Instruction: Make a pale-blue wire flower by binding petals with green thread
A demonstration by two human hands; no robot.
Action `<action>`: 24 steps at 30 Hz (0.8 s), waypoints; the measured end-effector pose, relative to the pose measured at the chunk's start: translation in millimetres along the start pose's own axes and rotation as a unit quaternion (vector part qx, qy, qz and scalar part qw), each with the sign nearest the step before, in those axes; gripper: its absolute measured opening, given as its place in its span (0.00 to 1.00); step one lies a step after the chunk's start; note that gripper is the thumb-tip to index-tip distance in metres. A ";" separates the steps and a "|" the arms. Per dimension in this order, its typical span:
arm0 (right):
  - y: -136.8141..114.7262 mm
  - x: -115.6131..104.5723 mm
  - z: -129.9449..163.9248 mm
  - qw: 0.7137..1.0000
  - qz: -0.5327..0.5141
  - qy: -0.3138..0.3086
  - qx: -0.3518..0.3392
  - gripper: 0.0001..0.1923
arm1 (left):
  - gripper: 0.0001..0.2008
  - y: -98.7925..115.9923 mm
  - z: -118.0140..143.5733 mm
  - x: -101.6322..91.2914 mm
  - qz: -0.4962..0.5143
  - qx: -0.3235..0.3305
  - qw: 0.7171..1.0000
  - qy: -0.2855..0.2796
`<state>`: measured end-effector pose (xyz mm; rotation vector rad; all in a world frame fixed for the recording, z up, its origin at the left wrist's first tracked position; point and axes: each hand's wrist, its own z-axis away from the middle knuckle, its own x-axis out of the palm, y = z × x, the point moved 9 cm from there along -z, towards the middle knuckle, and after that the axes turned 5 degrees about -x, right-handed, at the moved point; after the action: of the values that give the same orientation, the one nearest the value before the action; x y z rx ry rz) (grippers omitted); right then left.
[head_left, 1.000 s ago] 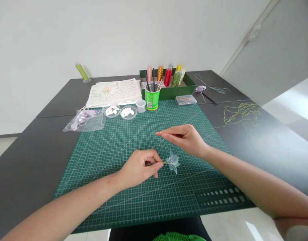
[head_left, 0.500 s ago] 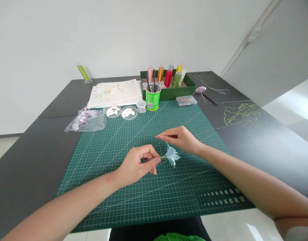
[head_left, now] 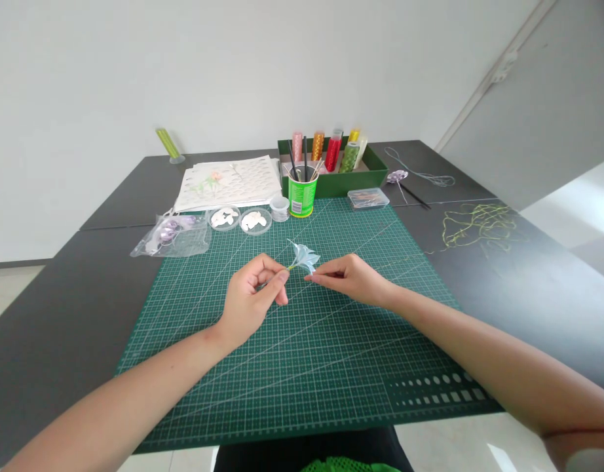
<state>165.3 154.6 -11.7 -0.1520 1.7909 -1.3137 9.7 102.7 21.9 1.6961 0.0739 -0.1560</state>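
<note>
The pale blue flower [head_left: 304, 254] over there has thin, pointed petals flared open; it's held aslant over the green cutting mat [head_left: 267, 393], bloom toward the mat's far edge, yellow-green stem [head_left: 291, 267] toward its near edge.

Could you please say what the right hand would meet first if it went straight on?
Probably the flower in the left hand; depth is unclear, and the right hand may be touching it.
</note>
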 end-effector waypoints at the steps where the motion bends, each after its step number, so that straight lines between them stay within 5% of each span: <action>1: 1.8 1.2 0.0 1.000 0.001 -0.004 0.007 0.19 | 0.08 -0.1 -0.5 -2.4 0.000 0.002 1.000 0.009; 9: 12.3 10.8 0.7 0.998 0.009 -0.052 0.034 0.17 | 0.07 -3.4 -3.9 -15.3 -0.007 0.005 0.998 0.058; 17: -7.5 20.3 6.6 0.990 -0.042 -0.130 -0.020 0.17 | 0.08 -20.2 -12.2 -18.8 -0.022 -0.026 0.997 0.071; 24: -26.9 16.3 15.5 0.984 -0.100 -0.137 -0.061 0.17 | 0.08 -28.4 -17.0 -11.6 -0.072 -0.039 0.995 0.056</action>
<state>156.2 122.9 0.1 -0.5665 1.6497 -1.2508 -4.7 123.7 -2.1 1.6199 0.2837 -0.1626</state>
